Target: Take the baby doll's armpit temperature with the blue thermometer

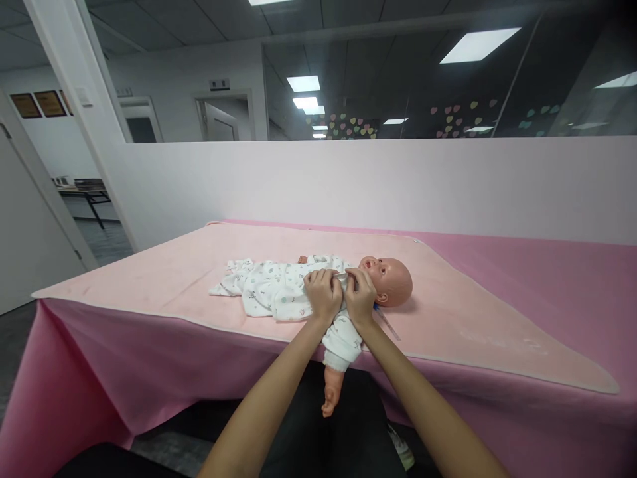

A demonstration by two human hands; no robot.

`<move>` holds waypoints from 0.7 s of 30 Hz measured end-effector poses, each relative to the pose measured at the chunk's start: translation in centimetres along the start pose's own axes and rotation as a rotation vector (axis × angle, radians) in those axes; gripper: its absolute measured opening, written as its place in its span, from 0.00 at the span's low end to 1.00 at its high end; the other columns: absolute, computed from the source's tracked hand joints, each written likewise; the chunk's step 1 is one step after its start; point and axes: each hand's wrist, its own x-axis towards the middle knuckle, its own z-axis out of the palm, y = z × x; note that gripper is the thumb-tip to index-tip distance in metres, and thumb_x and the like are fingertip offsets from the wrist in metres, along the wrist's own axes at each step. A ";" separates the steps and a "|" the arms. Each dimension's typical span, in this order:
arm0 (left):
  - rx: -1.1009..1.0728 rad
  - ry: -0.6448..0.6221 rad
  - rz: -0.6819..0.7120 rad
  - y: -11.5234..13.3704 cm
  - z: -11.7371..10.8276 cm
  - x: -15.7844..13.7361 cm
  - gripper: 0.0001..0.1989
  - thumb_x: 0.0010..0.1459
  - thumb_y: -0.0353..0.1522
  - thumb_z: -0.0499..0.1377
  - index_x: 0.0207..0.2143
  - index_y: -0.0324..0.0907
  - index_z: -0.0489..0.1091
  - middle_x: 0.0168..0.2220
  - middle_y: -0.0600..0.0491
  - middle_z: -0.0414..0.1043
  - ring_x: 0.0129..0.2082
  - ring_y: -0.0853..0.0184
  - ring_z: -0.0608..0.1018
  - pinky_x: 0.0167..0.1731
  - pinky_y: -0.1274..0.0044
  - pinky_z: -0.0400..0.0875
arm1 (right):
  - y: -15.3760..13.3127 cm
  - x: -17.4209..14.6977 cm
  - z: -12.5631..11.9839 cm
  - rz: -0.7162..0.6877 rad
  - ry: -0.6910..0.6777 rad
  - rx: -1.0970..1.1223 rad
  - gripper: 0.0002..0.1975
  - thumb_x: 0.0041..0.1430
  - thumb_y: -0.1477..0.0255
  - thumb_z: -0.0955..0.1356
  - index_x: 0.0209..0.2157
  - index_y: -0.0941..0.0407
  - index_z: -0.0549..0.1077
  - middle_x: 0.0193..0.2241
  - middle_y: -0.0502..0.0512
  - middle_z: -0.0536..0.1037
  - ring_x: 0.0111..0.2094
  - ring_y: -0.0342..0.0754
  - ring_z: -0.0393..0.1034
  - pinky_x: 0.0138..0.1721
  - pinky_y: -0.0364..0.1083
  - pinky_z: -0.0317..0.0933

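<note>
Your left hand (pixel 323 292) and right hand (pixel 359 293) pinched the garment (pixel 279 289) at the collar of the doll (pixel 383 279), which lay lengthwise, head to your right.

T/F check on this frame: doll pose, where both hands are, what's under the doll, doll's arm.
1. The plastic baby doll lies on its back, head to the right. True.
2. The left hand and right hand both grip the doll's white printed garment near the collar. True.
3. The doll lies straight on a bare wooden table. False: it lies on a pale pink blanket over a darker pink tablecloth.
4. The doll's arm hangs over the near table edge. True.
5. The right hand rests flat on the blanket, away from the doll. False: it pinches the garment by the neck.
</note>
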 end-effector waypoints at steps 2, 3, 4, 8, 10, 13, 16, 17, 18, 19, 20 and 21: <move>-0.016 0.011 -0.023 -0.1 0.0 0.0 0.10 0.55 0.27 0.48 0.31 0.44 0.68 0.32 0.54 0.72 0.35 0.66 0.70 0.42 0.71 0.56 | 0.2 -0.1 0.1 -0.005 0.022 -0.002 0.12 0.57 0.76 0.57 0.33 0.56 0.70 0.31 0.55 0.74 0.36 0.47 0.67 0.41 0.48 0.62; -0.024 0.019 -0.036 -0.1 0.0 0.0 0.10 0.55 0.26 0.47 0.31 0.44 0.68 0.32 0.54 0.72 0.35 0.66 0.69 0.42 0.71 0.56 | 0.3 -0.1 0.1 -0.010 0.034 -0.003 0.12 0.57 0.76 0.56 0.33 0.56 0.70 0.31 0.55 0.73 0.37 0.47 0.67 0.41 0.48 0.62; -0.030 0.032 -0.049 -0.1 -0.1 0.0 0.10 0.55 0.26 0.47 0.30 0.44 0.67 0.32 0.54 0.71 0.35 0.66 0.69 0.41 0.71 0.56 | 0.3 -0.1 0.2 -0.016 0.048 -0.005 0.12 0.57 0.76 0.56 0.33 0.56 0.70 0.31 0.56 0.73 0.37 0.47 0.67 0.41 0.48 0.62; -0.007 0.094 -0.111 -0.1 -0.2 0.1 0.10 0.52 0.24 0.48 0.28 0.43 0.66 0.32 0.53 0.70 0.36 0.64 0.68 0.41 0.70 0.56 | 0.4 -0.1 0.3 -0.023 0.107 -0.013 0.12 0.58 0.76 0.56 0.35 0.56 0.68 0.32 0.57 0.73 0.38 0.48 0.67 0.41 0.49 0.63; 0.019 0.093 -0.114 -0.1 -0.3 0.1 0.09 0.50 0.24 0.49 0.28 0.43 0.65 0.31 0.53 0.70 0.36 0.63 0.68 0.41 0.69 0.56 | 0.4 0.0 0.3 -0.014 0.124 -0.010 0.11 0.58 0.75 0.56 0.36 0.57 0.67 0.33 0.58 0.72 0.38 0.48 0.67 0.40 0.49 0.63; 0.034 0.049 -0.085 -0.2 -0.6 0.0 0.08 0.49 0.24 0.50 0.27 0.44 0.64 0.31 0.52 0.70 0.35 0.63 0.67 0.39 0.70 0.57 | 0.4 0.0 0.3 0.008 0.134 -0.012 0.11 0.58 0.74 0.55 0.37 0.57 0.67 0.33 0.58 0.72 0.37 0.48 0.67 0.40 0.50 0.63; 0.008 0.002 -0.057 -0.5 -1.2 0.1 0.08 0.50 0.24 0.49 0.29 0.44 0.64 0.32 0.52 0.69 0.35 0.63 0.68 0.39 0.71 0.58 | 0.5 0.0 0.3 0.017 0.142 -0.015 0.11 0.58 0.73 0.55 0.36 0.57 0.67 0.32 0.58 0.72 0.36 0.49 0.67 0.40 0.50 0.63; 0.003 0.000 -0.061 -0.7 -1.3 0.1 0.08 0.50 0.25 0.49 0.29 0.44 0.64 0.32 0.52 0.69 0.35 0.63 0.68 0.39 0.71 0.58 | 0.5 0.0 0.3 0.014 0.142 -0.014 0.11 0.58 0.73 0.55 0.36 0.57 0.67 0.32 0.58 0.72 0.36 0.49 0.67 0.40 0.50 0.63; 0.004 0.005 -0.073 -0.8 -1.5 0.1 0.07 0.50 0.25 0.49 0.29 0.44 0.64 0.32 0.52 0.69 0.35 0.63 0.68 0.38 0.71 0.58 | 0.5 0.0 0.3 0.009 0.141 -0.012 0.11 0.58 0.73 0.55 0.36 0.57 0.67 0.32 0.57 0.72 0.36 0.49 0.67 0.39 0.50 0.63; 0.013 0.014 -0.089 -1.0 -1.6 0.2 0.07 0.50 0.26 0.49 0.28 0.44 0.64 0.32 0.52 0.69 0.35 0.63 0.68 0.38 0.71 0.59 | 0.5 0.0 0.3 0.005 0.140 -0.011 0.11 0.58 0.73 0.56 0.36 0.57 0.67 0.31 0.57 0.72 0.36 0.48 0.67 0.39 0.49 0.63; 0.026 0.021 -0.103 -1.2 -1.7 0.2 0.06 0.50 0.26 0.49 0.28 0.44 0.64 0.31 0.52 0.69 0.35 0.63 0.68 0.37 0.71 0.59 | 0.5 0.0 0.3 0.003 0.139 -0.011 0.11 0.58 0.73 0.56 0.35 0.56 0.67 0.31 0.57 0.72 0.36 0.48 0.67 0.38 0.49 0.63; 0.038 0.021 -0.110 -1.3 -1.7 0.2 0.06 0.49 0.26 0.49 0.27 0.44 0.63 0.31 0.52 0.69 0.35 0.63 0.68 0.36 0.71 0.59 | 0.5 0.0 0.3 0.003 0.139 -0.010 0.10 0.58 0.74 0.56 0.35 0.56 0.67 0.31 0.57 0.72 0.35 0.48 0.67 0.38 0.49 0.63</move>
